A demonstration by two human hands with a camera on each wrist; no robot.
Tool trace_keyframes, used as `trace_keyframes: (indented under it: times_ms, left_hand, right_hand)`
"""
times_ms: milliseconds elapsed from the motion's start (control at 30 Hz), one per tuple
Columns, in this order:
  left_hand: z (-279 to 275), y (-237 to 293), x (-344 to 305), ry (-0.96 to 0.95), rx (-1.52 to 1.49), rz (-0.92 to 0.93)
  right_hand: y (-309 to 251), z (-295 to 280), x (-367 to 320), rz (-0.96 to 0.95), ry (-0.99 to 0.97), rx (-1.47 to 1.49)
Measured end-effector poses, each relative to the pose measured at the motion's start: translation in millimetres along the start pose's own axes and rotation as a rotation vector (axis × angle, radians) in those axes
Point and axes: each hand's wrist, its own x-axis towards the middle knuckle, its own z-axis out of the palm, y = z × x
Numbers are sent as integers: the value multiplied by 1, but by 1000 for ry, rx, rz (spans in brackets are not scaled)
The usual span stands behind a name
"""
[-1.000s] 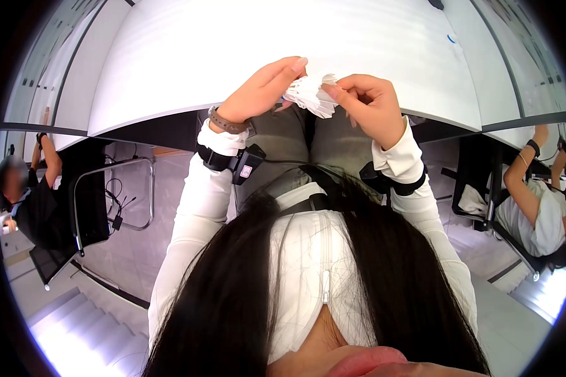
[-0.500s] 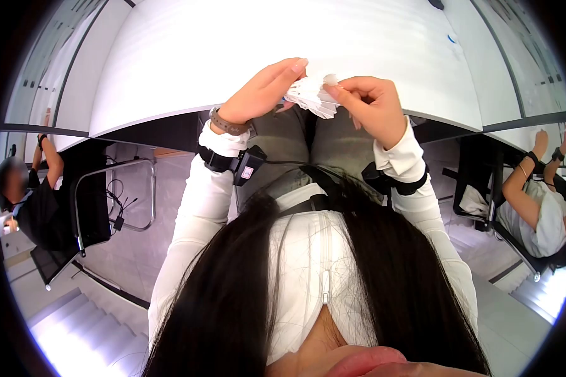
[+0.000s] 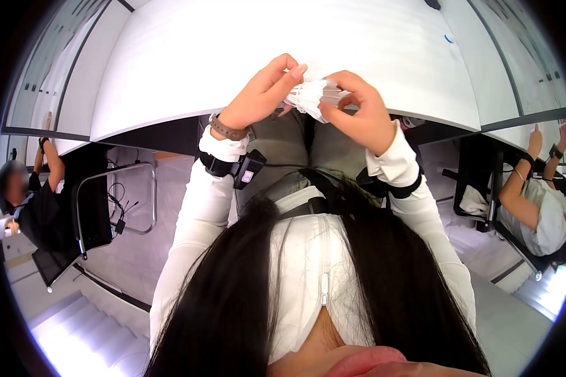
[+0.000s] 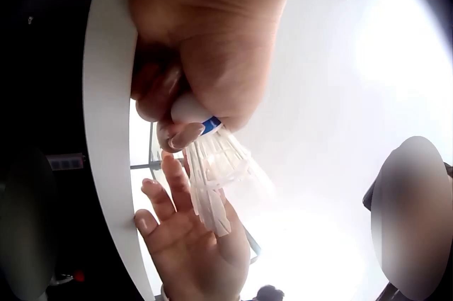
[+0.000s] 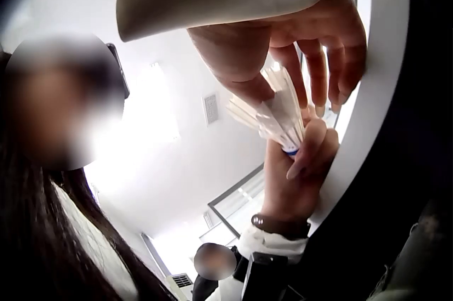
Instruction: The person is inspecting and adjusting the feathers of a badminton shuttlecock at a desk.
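Observation:
A white feather shuttlecock (image 3: 308, 100) with a blue band round its base is held between the two hands, over the lap at the desk's front edge. The left hand (image 3: 258, 94) grips it by its rounded base, seen under the curled fingers in the left wrist view. Around the wide feather end curves the right hand (image 3: 361, 113), its thumb on the near side and forefinger on the far side. In the right wrist view the thumb (image 5: 248, 88) lies against the feathers (image 5: 283, 110), while the other fingers spread beyond them.
The white desk (image 3: 283, 38) stretches ahead, with side panels left and right. A small blue strip (image 3: 448, 39) lies at its far right. One person (image 3: 31, 195) sits at the left, another (image 3: 534, 207) at the right. A metal-framed chair (image 3: 113, 195) stands at the left.
The right hand has turned and its pinch on the feather tips has widened, with thumb and forefinger now around the skirt. The left hand stays at the base, fingers slightly shifted.

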Motion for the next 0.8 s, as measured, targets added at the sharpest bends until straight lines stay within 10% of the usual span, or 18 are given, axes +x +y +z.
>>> trace_keyframes:
  times_ms: [800]
  left_hand:
    - [-4, 7, 0, -4, 43, -91]
  right_hand:
    - [16, -7, 1, 187, 16, 368]
